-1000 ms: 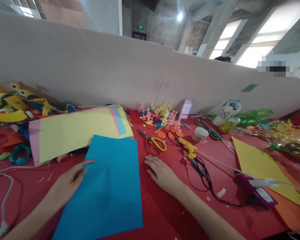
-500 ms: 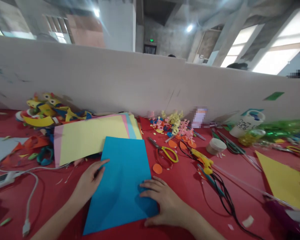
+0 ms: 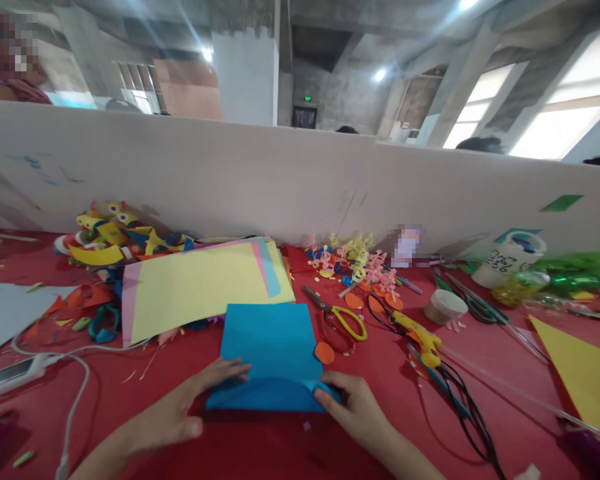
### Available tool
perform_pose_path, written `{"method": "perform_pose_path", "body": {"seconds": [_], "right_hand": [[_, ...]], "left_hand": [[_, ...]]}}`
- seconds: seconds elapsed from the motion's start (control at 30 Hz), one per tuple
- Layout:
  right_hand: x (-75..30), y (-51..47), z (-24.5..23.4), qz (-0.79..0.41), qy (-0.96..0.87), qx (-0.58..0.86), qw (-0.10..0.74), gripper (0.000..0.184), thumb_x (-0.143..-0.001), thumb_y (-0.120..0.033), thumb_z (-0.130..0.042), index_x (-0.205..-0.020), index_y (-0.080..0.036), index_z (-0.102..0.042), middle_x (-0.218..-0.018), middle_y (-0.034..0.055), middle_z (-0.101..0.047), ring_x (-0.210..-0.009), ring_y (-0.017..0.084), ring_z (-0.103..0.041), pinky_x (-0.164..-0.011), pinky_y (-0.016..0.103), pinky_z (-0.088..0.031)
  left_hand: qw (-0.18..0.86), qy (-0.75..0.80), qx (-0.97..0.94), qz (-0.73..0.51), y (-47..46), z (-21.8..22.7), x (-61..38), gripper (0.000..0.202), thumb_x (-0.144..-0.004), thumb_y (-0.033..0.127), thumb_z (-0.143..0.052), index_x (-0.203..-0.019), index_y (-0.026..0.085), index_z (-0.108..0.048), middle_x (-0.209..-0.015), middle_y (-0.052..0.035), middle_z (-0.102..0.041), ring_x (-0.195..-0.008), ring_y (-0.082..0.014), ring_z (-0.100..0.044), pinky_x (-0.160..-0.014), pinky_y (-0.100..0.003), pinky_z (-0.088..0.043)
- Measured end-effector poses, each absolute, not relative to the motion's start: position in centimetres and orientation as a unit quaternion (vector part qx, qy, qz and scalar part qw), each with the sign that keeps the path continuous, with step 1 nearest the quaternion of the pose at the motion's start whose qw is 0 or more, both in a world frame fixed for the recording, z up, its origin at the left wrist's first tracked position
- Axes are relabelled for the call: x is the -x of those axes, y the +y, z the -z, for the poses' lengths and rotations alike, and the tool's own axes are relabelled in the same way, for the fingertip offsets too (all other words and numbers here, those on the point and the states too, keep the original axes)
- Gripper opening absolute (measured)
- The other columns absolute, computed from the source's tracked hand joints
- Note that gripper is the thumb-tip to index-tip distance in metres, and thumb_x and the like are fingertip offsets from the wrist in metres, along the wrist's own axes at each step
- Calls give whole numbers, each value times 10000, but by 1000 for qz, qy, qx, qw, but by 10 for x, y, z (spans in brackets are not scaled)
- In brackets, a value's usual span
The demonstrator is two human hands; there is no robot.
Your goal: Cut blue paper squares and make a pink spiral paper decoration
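A blue sheet of paper [image 3: 270,333] lies on the red table in front of me, its near edge bent up and over toward the far side. At its right near corner, my right hand [image 3: 353,403] pinches the curled edge between thumb and fingers. My left hand [image 3: 207,393] is at the left side, fingers stretched onto the blue paper and thumb held apart. Just beyond it lies a stack of yellow, pink and blue sheets [image 3: 200,280]. Scissors with yellow handles [image 3: 347,320] and an orange paper disc [image 3: 325,353] are right of the paper.
A yellow glue gun [image 3: 420,337] with a black cord lies to the right, near a small white tub [image 3: 445,307]. Pink and yellow paper curls [image 3: 363,260] sit at the back. On the left are a white cable [image 3: 83,407] and paper figures [image 3: 105,230]. A white partition [image 3: 260,173] stands behind.
The blue paper lay flat before; now its near edge is folded up. My right hand has gone from resting spread on it to pinching its edge. My left hand has moved nearer.
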State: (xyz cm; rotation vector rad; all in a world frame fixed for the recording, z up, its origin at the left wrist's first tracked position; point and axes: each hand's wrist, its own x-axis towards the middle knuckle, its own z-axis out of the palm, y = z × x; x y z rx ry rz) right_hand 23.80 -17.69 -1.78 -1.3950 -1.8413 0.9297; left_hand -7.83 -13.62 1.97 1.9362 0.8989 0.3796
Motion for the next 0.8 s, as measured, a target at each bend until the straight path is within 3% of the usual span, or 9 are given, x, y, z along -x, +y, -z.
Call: {"method": "perform_pose_path", "body": {"seconds": [0.1,0.17,0.23,0.37,0.5,0.57,0.67,0.73,0.8], "right_hand": [[-238,-175,20,-409,-634,554,352,489,-825,-576,-439,-665,-150,-617,-561,18,-565,-539,159,-537,-488,238,-402],[-240,-175,18,-431,-606,556,370,537,-817,-623,-405,-690,-152,-629,-577,30,-576,-569,182,-554,-505,256,-426],[-243,-176,15,-442,-583,555,397,597,-811,-673,-344,-799,-164,-656,-686,61,-631,-690,226,-600,-589,296,-474],[-245,-176,14,-513,-596,465,407,624,-763,-723,-373,-946,-183,-629,-889,85,-661,-873,256,-613,-744,348,-493],[-238,-175,26,-462,-621,532,343,408,-771,-560,-529,-787,-157,-595,-744,63,-638,-711,206,-614,-635,287,-486],[-235,-176,31,-425,-616,572,335,346,-783,-476,-542,-915,-158,-577,-725,45,-617,-651,187,-602,-581,269,-477],[-231,-179,33,-396,-608,590,356,567,-782,-425,-551,-1264,-188,-371,-855,39,-614,-581,158,-586,-522,256,-475],[-230,-180,32,-367,-612,602,359,595,-809,-411,-519,-1323,-204,-301,-916,47,-617,-579,153,-590,-530,260,-483],[-229,-181,31,-329,-633,612,342,473,-835,-389,-487,-1267,-212,-406,-909,49,-629,-616,161,-602,-574,269,-493]], "left_hand": [[549,333,-752,-148,-140,-25,75,840,-617,797,-434,-1295,304,-484,-1269,-100,-570,-1165,-322,-502,-968,-448,-380],[522,383,-748,-150,-139,-23,68,626,-680,652,-558,-1176,272,-582,-1163,-89,-638,-1035,-292,-582,-909,-402,-431],[478,459,-734,-148,-136,-18,61,395,-765,547,-526,-955,226,-660,-988,-69,-697,-879,-265,-626,-807,-362,-475],[458,544,-685,-159,-129,-14,61,387,-791,536,-469,-764,184,-627,-825,-58,-693,-791,-258,-619,-713,-319,-478],[534,514,-653,-152,-131,-21,67,388,-806,526,-455,-893,178,-604,-923,-48,-678,-876,-245,-607,-776,-308,-462],[518,523,-665,-128,-135,-24,67,382,-806,520,-447,-882,179,-600,-903,-44,-669,-840,-232,-598,-749,-301,-457],[435,546,-710,-93,-140,-23,62,364,-787,515,-443,-760,176,-572,-794,-37,-630,-729,-206,-560,-668,-282,-431],[387,555,-733,-67,-142,-22,59,356,-777,510,-439,-715,175,-541,-720,-25,-588,-656,-185,-528,-609,-266,-400],[359,565,-741,-48,-142,-21,58,345,-770,496,-441,-768,168,-548,-682,-14,-557,-617,-174,-509,-563,-251,-368]]}}
